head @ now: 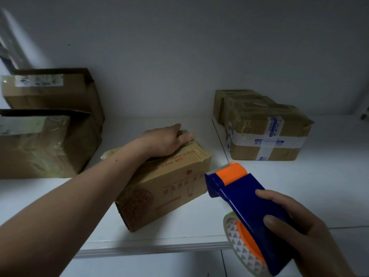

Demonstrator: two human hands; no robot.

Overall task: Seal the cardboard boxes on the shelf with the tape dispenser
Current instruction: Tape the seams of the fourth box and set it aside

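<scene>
A small cardboard box point(169, 188) with red print lies at an angle near the front of the white shelf point(159, 238). My left hand point(167, 138) rests on the box's far top edge, fingers curled over it. My right hand point(311, 234) grips a blue and orange tape dispenser point(245, 204) just right of the box, its orange roller end pointing at the box's right corner. A roll of clear tape point(237, 248) sits under the dispenser. Whether tape touches the box I cannot tell.
Two larger cardboard boxes point(46, 144) stand stacked at the left of the shelf. A taped box point(265, 134) with blue-printed tape sits at the right back, with more boxes behind it. The white wall closes the back.
</scene>
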